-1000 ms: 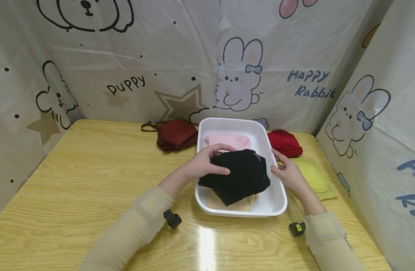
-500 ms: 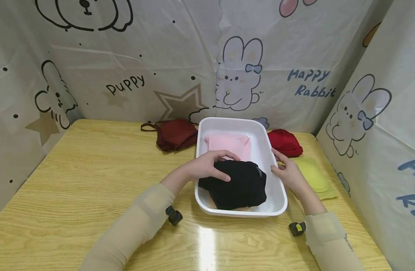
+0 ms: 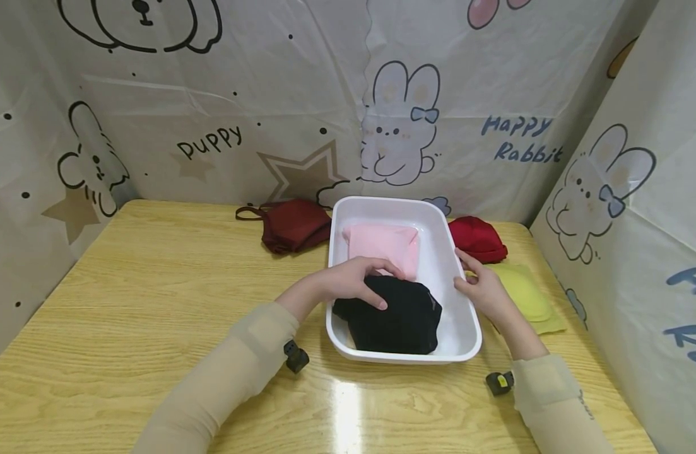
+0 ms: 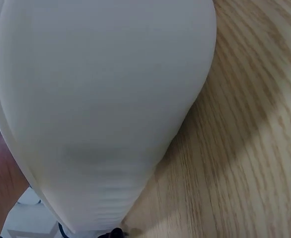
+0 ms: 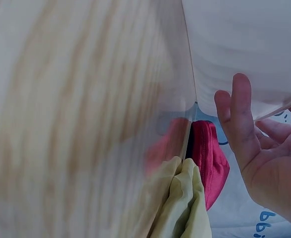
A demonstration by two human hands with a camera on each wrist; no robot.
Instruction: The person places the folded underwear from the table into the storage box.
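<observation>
1. Left hand (image 3: 348, 284) presses the folded black garment (image 3: 395, 315) into the white tub (image 3: 464, 331)'s near end.
2. Right hand (image 3: 484, 291), fingers relaxed, steadies the rim.
3. Next, likely: let go and flatten it.

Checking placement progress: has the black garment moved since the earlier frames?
Yes. The black garment has come down and toward the near end of the white tray, now covering the beige piece; the left hand rests on it.
</observation>
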